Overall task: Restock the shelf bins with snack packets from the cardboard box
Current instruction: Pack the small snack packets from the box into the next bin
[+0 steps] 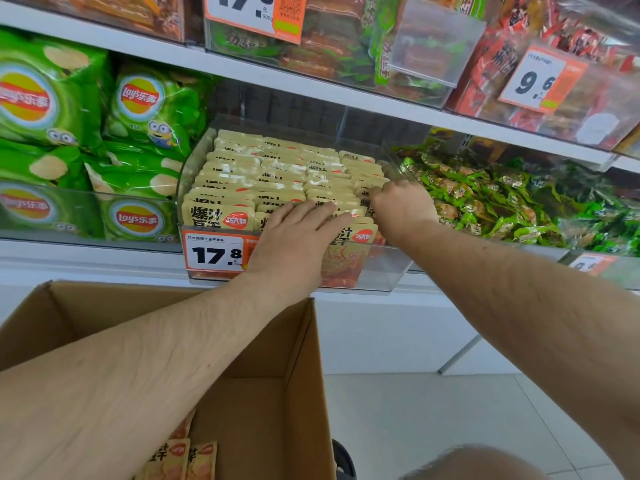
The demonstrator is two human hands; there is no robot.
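A clear plastic shelf bin holds several upright rows of beige snack packets with black characters and a red logo. My left hand lies flat with straight fingers on the front packets, pressing them. My right hand reaches into the bin's right column, its fingers curled round a packet there. Below, the open cardboard box shows a few of the same packets at its bottom, mostly hidden by my left forearm.
Green Lay's chip bags fill the section to the left. A bin of small green packets sits to the right. An orange price tag reading 17.8 hangs on the bin front. Red snack bins fill the shelf above. White tiled floor lies at lower right.
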